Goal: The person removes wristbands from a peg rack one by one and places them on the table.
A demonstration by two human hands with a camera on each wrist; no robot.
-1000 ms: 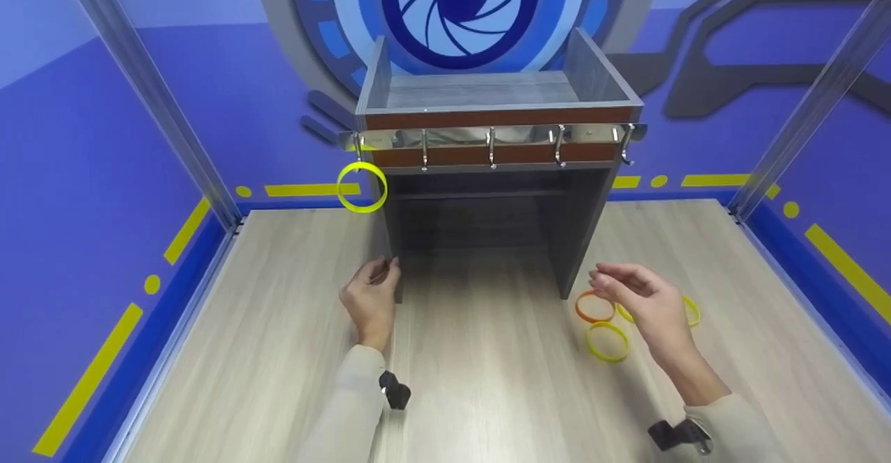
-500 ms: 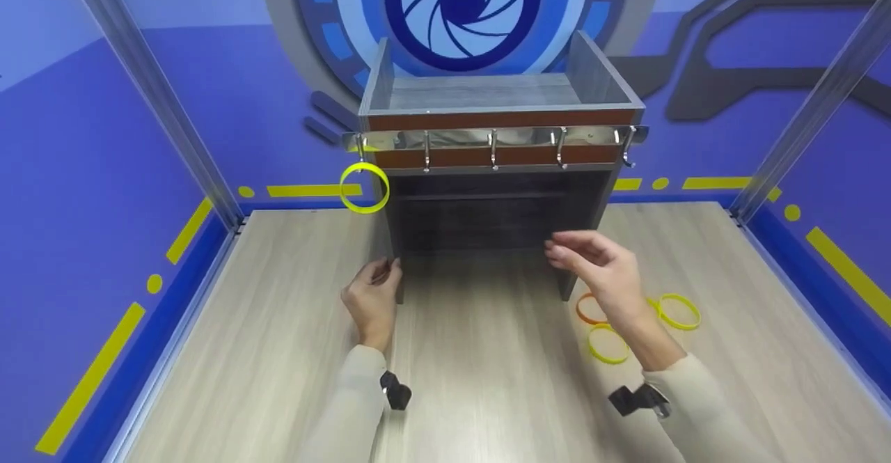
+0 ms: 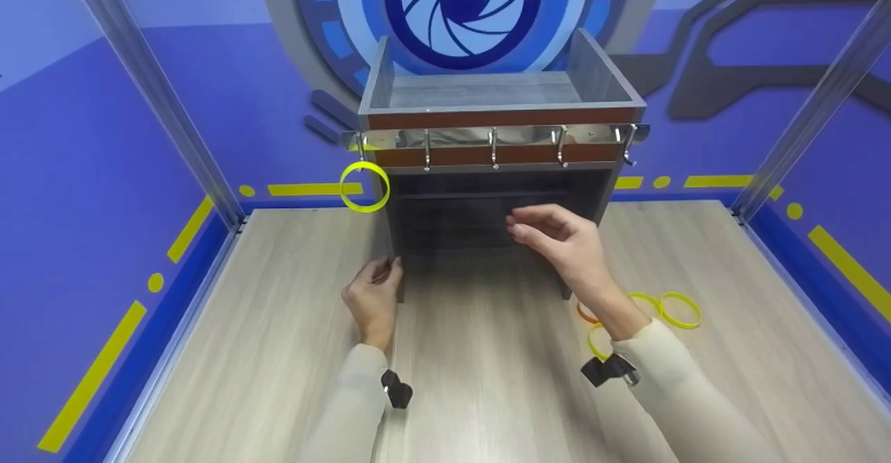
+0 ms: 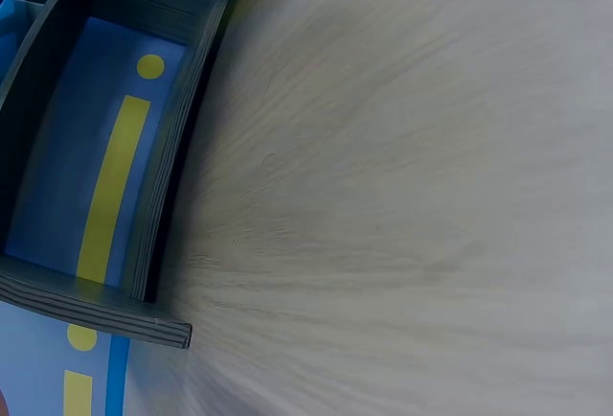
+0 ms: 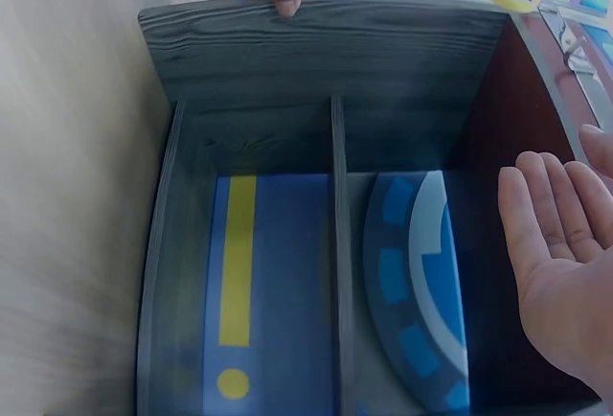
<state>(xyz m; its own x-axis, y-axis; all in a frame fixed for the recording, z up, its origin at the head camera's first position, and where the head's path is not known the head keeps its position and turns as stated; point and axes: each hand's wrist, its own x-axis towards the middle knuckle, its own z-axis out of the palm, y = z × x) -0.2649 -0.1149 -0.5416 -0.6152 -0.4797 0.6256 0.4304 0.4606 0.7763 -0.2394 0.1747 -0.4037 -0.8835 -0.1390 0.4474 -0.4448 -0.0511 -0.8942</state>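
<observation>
On the pale wood-grain tabletop (image 3: 480, 379), boxed in by blue walls with yellow stripes and dots, sits a grey cabinet (image 3: 491, 170); the left hand (image 3: 372, 296) grips its front left edge with curled fingers. The right hand (image 3: 560, 240) hangs loose in front of its dark opening, fingers relaxed, holding nothing. One yellow ring (image 3: 363, 186) hangs off the leftmost hook of the cabinet's chrome rail (image 3: 529, 134), and more rings (image 3: 679, 310) lie on the tabletop by its right foot.

The head view is bright and even, with light coming from above. The inside of the shelf (image 3: 487, 219) is dark, and it throws a soft shadow on the counter (image 3: 487, 351) in front. The rail (image 3: 494, 136) shows glare. Both wrist views are dimmer, with motion blur on the counter; straight edges bend near the borders.
</observation>
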